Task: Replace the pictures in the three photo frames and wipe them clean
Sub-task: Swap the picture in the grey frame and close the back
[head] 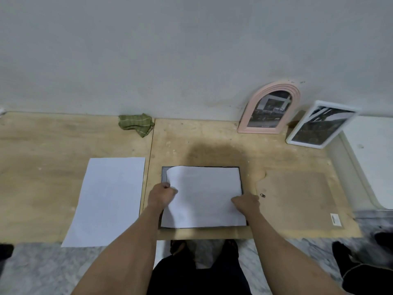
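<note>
On plywood tabletop (42, 150), left to right: loose white sheet (108, 201), at 9 o'clock; green checked cloth (136, 123), 11 o'clock; left hand (162, 193) pinching lifted edge of white paper (204, 196) over dark frame (164, 174), centre; right hand (246, 202) closed on paper's right edge; brown backing board (297, 199), 3 o'clock; pink arched frame (269, 107) and white frame (322, 124), 1 o'clock, against wall.

surface (53, 167): pale plywood, matt, pitted and scuffed
sheet (204, 196): white paper, matt, curled at one corner
spare sheet (108, 201): white paper, smooth, flat
backing board (297, 199): brown fibreboard, dull
cloth (136, 124): green woven fabric, striped, crumpled
arched frame (269, 107): pink, ridged, satin
white frame (321, 124): smooth, slightly glossy
floor (42, 271): grey marbled stone, polished
</note>
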A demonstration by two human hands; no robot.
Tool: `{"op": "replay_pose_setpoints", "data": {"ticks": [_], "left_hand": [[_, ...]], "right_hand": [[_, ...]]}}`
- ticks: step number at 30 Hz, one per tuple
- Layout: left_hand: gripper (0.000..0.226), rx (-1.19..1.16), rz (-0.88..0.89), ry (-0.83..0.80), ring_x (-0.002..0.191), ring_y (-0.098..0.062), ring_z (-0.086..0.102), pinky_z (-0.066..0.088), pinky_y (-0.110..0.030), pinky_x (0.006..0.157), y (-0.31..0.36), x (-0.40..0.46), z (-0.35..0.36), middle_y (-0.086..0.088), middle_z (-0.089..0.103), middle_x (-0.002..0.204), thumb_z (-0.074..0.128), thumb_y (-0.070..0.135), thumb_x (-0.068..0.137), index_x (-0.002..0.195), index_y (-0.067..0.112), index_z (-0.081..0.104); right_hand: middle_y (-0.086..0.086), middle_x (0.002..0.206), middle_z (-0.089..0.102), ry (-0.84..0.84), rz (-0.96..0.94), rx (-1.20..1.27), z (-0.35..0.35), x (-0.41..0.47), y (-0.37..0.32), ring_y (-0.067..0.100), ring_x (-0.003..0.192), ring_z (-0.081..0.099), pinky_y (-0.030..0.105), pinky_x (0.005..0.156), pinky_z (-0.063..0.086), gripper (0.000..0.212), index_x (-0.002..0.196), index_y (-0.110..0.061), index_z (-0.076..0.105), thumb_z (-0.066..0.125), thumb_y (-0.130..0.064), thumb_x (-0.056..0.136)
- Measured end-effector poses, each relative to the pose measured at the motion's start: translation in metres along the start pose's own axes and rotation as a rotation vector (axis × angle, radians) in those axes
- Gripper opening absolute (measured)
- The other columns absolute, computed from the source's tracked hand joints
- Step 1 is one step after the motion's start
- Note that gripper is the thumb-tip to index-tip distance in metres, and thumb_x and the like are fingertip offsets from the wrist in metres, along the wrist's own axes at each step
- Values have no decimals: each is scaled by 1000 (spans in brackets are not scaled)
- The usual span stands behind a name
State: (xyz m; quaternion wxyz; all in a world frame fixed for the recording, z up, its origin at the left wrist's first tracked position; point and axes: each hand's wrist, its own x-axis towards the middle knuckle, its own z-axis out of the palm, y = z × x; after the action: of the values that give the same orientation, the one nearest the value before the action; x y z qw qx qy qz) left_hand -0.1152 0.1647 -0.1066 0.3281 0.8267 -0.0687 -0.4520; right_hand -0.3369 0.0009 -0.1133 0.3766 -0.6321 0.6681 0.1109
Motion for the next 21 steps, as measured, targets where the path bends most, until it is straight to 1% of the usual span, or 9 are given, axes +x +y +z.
{"op": "replay_pose_setpoints", "data": {"ticks": [3,5,7,10,13,15,16,18,21], "left_hand": [[28,-46,52,-15,68,-22,44,36,-32,66,0,-5,-2,-3,48,66,62,13,70,54,22,40],[35,-86,63,-35,68,-24,48,40,-32,67,0,-9,-3,-4,54,67,63,4,78,52,22,48],[14,-191,44,-68,71,-24,61,50,-26,63,1,-13,-5,-9,68,80,62,-1,86,76,9,66],[10,-329,-3,-135,71,-22,66,50,-19,49,2,-15,-12,-11,73,91,60,-2,91,96,3,67],[9,-381,-26,-199,67,-21,56,40,-21,46,-2,-13,-21,-12,69,90,62,3,92,85,9,63],[9,-430,-52,-217,65,-18,56,38,-22,45,-6,-13,-27,-9,69,88,63,6,92,84,10,62],[3,-454,-63,-210,67,-18,60,40,-22,46,-8,-15,-30,-8,71,89,64,7,91,88,9,65],[16,-495,-81,-169,77,-23,66,46,-27,55,-12,-20,-34,-8,75,97,67,13,89,103,7,70],[29,-589,-103,-85,96,-30,69,52,-35,75,-17,-30,-39,-10,76,107,71,18,85,113,8,71]], "right_hand": [[2,62,39,35,-13,33,-1,0,0,14,53,36,25,48,25,20,64,-6,39,55,-9,77],[4,65,41,40,-12,26,-3,-3,0,15,55,37,26,51,28,15,69,-5,42,55,-9,77],[7,75,44,46,-29,26,-4,-6,-1,21,65,44,29,60,35,16,71,-4,44,55,-12,79],[12,97,47,61,-60,53,-6,-8,-2,33,92,49,35,74,39,14,80,-8,50,53,-21,82],[21,101,56,53,-44,242,-10,-9,-3,32,87,54,34,70,40,32,99,1,58,51,-25,81],[30,104,59,24,-47,401,-16,-10,-5,28,76,55,32,65,37,34,99,9,57,51,-19,81],[30,101,60,14,-55,444,-19,-10,-7,26,71,53,31,64,37,30,93,11,56,52,-16,82],[21,88,61,-12,-66,471,-27,-12,-13,21,68,53,31,64,39,21,82,8,57,56,-13,86],[9,93,65,-125,-136,481,-37,-8,-23,24,80,60,36,73,49,13,82,-11,62,57,-20,91]]}}
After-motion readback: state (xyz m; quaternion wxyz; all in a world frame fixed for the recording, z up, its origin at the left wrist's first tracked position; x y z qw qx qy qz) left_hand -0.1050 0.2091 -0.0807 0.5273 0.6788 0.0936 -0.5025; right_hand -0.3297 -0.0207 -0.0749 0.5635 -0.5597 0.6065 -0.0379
